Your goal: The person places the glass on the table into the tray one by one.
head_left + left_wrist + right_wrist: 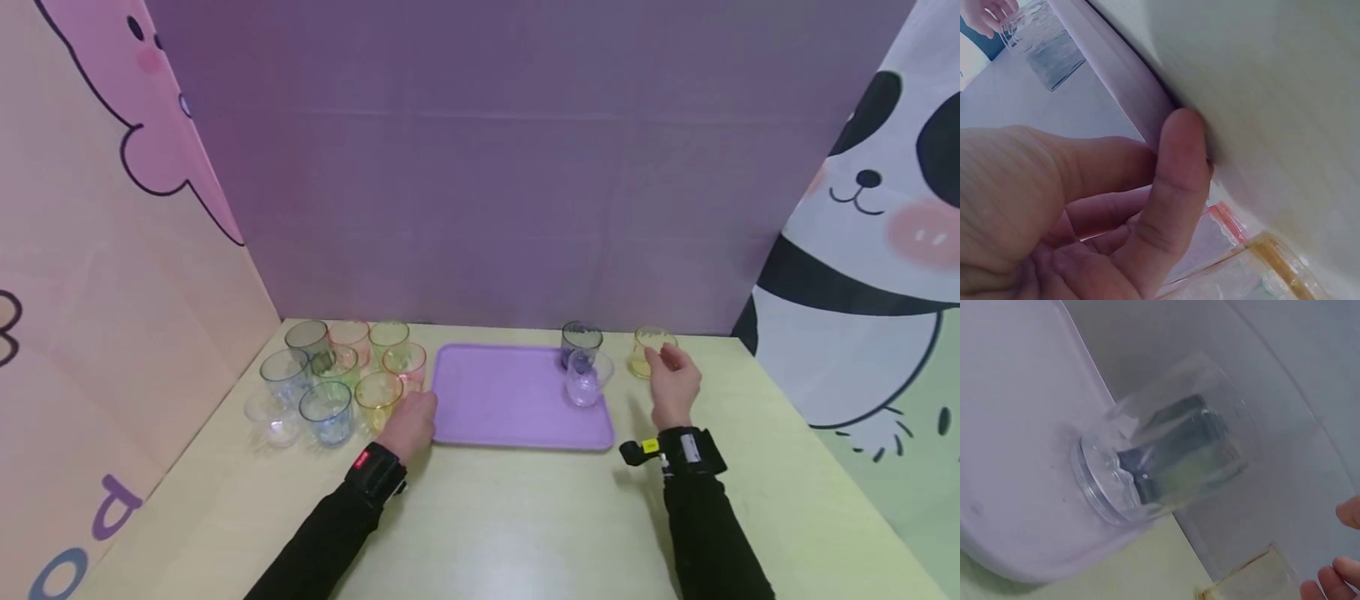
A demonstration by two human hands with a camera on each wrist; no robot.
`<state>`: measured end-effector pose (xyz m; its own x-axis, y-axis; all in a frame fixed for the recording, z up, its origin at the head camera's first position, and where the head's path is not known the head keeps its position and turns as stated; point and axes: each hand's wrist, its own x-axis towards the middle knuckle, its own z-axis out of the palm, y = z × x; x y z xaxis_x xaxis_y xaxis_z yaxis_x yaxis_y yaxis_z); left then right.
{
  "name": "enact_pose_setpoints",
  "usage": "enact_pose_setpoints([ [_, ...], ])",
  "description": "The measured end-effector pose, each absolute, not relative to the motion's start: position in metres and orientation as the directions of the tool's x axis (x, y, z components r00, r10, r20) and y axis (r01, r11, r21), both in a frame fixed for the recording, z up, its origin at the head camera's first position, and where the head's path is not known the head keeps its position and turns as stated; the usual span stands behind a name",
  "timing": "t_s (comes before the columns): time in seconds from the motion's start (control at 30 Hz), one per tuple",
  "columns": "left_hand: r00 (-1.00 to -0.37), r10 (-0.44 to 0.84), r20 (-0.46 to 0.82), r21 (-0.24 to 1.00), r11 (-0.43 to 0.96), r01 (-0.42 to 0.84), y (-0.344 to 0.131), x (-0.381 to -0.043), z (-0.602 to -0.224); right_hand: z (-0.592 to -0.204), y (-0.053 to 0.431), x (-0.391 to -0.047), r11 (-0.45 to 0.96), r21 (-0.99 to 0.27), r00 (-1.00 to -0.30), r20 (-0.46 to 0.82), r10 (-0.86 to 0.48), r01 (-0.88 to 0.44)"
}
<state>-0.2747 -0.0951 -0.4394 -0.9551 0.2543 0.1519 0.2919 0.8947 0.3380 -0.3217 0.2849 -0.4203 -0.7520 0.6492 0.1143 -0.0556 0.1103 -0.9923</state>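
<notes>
My left hand (411, 423) pinches the left edge of the purple tray (498, 402), thumb and fingers at its rim in the left wrist view. On the tray's right part a clear glass cup (583, 388) stands in front of a dark grey glass cup (581, 335). Right of the tray, my right hand (675, 387) is beside a yellow-tinted glass cup (642, 363). In the right wrist view the thumb and fingers (1336, 584) are spread apart near this yellow cup (1257, 578), with a gap between thumb and fingers.
Left of the tray stand several tinted glass cups close together, among them a blue one (327, 417), a yellow one (378, 398) and a pink one (406, 363) near my left hand. A purple backdrop (450, 208) rises behind the pale table (510, 525).
</notes>
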Motion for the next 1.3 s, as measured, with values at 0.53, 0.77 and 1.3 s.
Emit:
enact_pose_setpoints([
  [0.53, -0.961, 0.246, 0.131, 0.328, 0.903, 0.276, -0.092, -0.273, -0.438, -0.432, 0.310, -0.332, 0.133, -0.989, -0.739, 0.045, 0.672, 0.061],
  [0.77, -0.956, 0.253, 0.150, 0.316, 0.904, 0.289, -0.094, -0.274, -0.439, -0.430, 0.316, -0.340, 0.183, -0.977, -0.774, 0.030, 0.633, 0.112],
  [1.3, -0.954, 0.258, 0.153, 0.315, 0.902, 0.295, -0.094, -0.274, -0.439, -0.444, 0.324, -0.370, 0.358, -0.923, -0.841, 0.078, 0.535, 0.142],
])
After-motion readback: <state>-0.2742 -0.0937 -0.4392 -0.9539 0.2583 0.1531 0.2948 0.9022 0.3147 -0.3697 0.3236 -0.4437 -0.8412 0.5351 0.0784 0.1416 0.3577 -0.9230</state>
